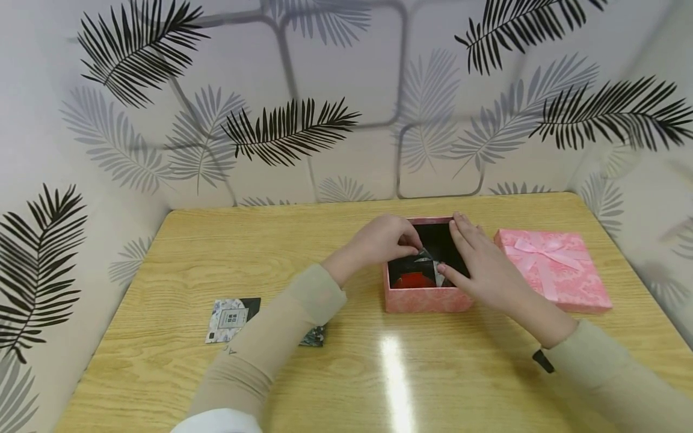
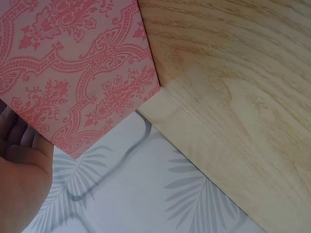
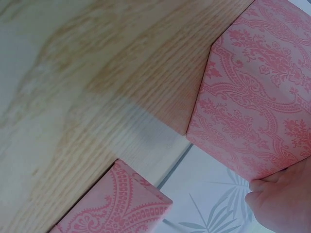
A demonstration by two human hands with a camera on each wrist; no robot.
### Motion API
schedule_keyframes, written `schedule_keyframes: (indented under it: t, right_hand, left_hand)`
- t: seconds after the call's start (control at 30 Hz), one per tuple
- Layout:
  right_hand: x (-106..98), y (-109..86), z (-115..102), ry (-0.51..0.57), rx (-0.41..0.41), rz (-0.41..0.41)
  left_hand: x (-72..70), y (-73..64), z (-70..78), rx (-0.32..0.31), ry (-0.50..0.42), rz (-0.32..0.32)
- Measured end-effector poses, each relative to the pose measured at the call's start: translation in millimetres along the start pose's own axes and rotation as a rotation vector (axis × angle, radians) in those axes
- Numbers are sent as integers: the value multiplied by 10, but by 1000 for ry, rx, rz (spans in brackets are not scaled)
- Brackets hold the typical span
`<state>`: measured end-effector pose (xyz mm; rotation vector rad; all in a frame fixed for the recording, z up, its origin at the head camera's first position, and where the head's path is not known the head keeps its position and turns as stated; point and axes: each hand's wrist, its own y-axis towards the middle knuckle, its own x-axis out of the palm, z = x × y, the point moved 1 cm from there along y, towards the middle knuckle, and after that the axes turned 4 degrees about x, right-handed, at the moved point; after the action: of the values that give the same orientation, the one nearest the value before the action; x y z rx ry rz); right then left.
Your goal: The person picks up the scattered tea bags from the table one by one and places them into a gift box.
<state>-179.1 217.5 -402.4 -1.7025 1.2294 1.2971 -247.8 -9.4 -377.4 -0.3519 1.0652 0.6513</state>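
A pink patterned box point(image 1: 428, 299) stands without its lid, and its inside is black. My left hand point(image 1: 381, 239) reaches over the box's left wall and pinches the upper edge of a dark sachet point(image 1: 412, 280) with a red patch. My right hand point(image 1: 489, 264) lies over the right wall with its fingers straight toward the back corner. Its thumb points inward at the sachet's silvery edge. In the left wrist view, the box's wall hides most of my fingers. The right wrist view shows my right hand point(image 3: 284, 201) against the box's outer wall.
The pink lid point(image 1: 574, 270) with a ribbon bow lies right of the box. Toward the left of the wooden table point(image 1: 346, 385) lies a pale floral sachet point(image 1: 230, 320) with a dark corner. Another dark sachet point(image 1: 313, 337) is partly hidden under my left forearm. A leaf-patterned wall rises behind.
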Motion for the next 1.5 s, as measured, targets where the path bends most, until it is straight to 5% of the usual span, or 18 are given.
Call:
schedule_keyframes:
  t: [0.37, 0.63, 0.87, 1.17, 1.5]
  right_hand:
    - [6, -10, 2, 8, 0, -4]
    - [0, -16, -11, 1, 1, -9]
    - [2, -33, -11, 18, -2, -9]
    - [7, -29, -10, 15, 1, -14]
    - [-3, -2, -18, 12, -7, -7]
  left_hand:
    - [-55, -108, -38, 38, -35, 28]
    - [-167, -324, -65, 15, -121, 98]
    - [-249, -564, -180, -48, -185, 154]
    - [-302, -965, -506, -152, -181, 203]
    - [-293, -1410, -756, -241, -193, 205]
